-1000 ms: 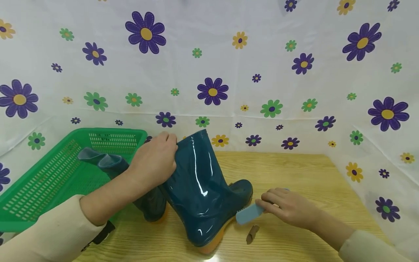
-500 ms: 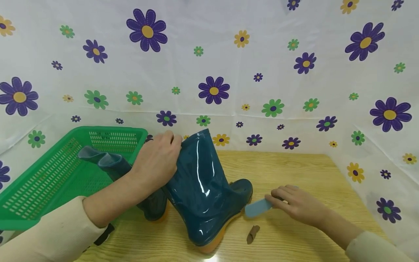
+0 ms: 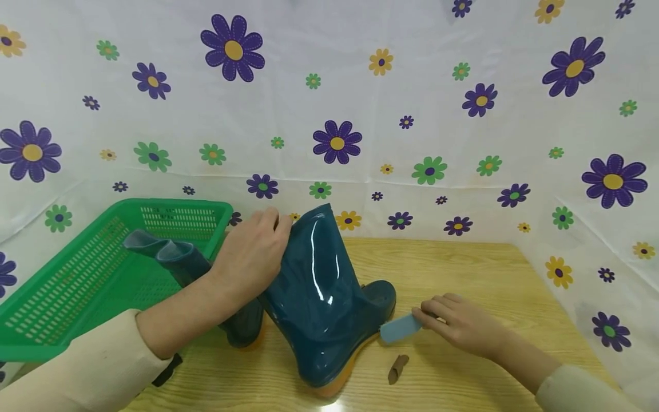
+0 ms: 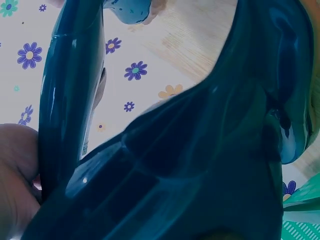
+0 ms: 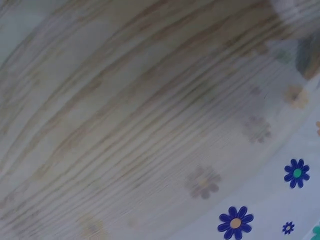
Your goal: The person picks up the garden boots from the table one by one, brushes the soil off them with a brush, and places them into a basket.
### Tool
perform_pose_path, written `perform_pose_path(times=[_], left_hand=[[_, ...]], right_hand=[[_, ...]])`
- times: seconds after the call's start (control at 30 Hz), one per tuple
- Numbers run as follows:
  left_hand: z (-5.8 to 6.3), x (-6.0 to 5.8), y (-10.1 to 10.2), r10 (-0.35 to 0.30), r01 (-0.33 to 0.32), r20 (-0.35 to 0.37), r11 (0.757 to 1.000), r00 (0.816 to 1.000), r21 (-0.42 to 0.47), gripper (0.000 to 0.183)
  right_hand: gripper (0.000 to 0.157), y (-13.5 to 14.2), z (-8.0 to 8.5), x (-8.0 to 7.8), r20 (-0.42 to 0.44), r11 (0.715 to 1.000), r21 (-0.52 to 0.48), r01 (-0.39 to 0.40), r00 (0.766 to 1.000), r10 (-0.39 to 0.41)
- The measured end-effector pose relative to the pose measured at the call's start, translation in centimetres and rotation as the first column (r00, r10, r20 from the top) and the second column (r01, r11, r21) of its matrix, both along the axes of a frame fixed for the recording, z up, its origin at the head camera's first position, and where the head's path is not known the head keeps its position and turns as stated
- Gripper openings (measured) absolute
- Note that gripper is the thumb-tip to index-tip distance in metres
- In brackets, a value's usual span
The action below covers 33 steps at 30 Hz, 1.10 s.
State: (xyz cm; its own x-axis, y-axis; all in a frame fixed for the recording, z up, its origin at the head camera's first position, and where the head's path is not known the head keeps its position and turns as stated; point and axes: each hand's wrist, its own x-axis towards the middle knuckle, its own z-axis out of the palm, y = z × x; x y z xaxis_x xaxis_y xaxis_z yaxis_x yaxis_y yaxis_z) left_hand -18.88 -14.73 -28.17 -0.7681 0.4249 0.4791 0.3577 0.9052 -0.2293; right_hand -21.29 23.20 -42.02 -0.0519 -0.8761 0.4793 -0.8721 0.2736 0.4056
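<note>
My left hand [image 3: 257,246] grips a glossy dark teal rubber boot [image 3: 319,286] by the top of its shaft. The boot leans on the wooden table, its orange sole [image 3: 342,375] turned toward the lower right. With fingers curled round it, my right hand [image 3: 458,323] holds a light blue brush [image 3: 400,328], whose end is right at the sole's edge. In the left wrist view, the boot [image 4: 195,150] fills most of the picture, my left hand [image 4: 15,180] shows at the left and the brush [image 4: 130,10] at the top.
A second teal boot [image 3: 244,323] stands behind my left forearm. The green perforated basket [image 3: 175,220] is at the left. A curled brown scrap [image 3: 398,369] lies below the brush, and a black object [image 3: 167,371] is partly hidden by my left sleeve. A flowered sheet hangs behind.
The brush in my right hand has moved right and up along the sole, then slightly back left. My left hand and the boot's top have shifted a little to the right.
</note>
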Motion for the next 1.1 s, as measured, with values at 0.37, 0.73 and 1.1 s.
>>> perform_pose_path(times=[0.37,0.73,1.1], left_hand=[[-0.2,-0.2,-0.2,0.013,-0.013,-0.008,1.000,1.000,-0.008,0.020],[-0.2,-0.2,-0.1,0.007,-0.007,-0.015,1.000,1.000,-0.008,0.019],[-0.3,-0.2,-0.1,-0.001,0.001,-0.016,1.000,1.000,-0.008,0.019]], right_hand=[[0.034,-0.2,-0.4,0.4,0.075,0.999,-0.016,-0.039,0.996,0.040],[0.039,1.1,0.0,-0.1,0.017,0.999,0.000,0.054,0.998,-0.054],[0.034,-0.2,-0.1,0.5,0.026,1.000,-0.004,-0.026,0.999,0.026]])
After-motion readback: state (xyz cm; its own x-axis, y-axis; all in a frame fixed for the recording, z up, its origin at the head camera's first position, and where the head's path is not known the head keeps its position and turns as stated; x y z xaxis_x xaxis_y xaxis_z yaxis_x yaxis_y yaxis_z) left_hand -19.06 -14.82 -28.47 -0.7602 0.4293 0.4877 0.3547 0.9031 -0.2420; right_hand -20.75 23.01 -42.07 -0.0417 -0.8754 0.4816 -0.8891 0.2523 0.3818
